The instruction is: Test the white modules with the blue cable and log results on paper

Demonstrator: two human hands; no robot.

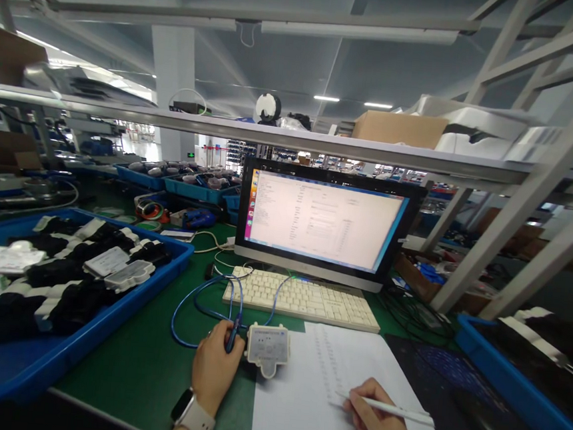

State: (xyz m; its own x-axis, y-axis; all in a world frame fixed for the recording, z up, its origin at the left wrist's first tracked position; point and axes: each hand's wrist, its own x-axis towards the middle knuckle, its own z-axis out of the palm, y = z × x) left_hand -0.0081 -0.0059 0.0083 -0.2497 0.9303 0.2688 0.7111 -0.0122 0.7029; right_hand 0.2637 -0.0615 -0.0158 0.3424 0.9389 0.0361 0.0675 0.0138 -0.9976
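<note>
My left hand (213, 370), with a watch on its wrist, is closed on the dark plug end of a blue cable (175, 319). Just right of those fingers lies a small pale plastic module (268, 346) with a printed label, over the paper's upper left corner. Whether the plug touches the module I cannot tell. A white pen (402, 411) is gripped in my right hand (379, 424), its tip at the sheet of paper (294, 410). Columns of faint handwriting run down the sheet.
Behind the paper are a cream keyboard (304, 297) and a lit monitor (321, 221). A blue tray (105, 340) of black and white parts stands left, another blue tray (518, 376) right. A dark mouse (486, 423) rests on a mouse pad. A shelf (303, 136) spans overhead.
</note>
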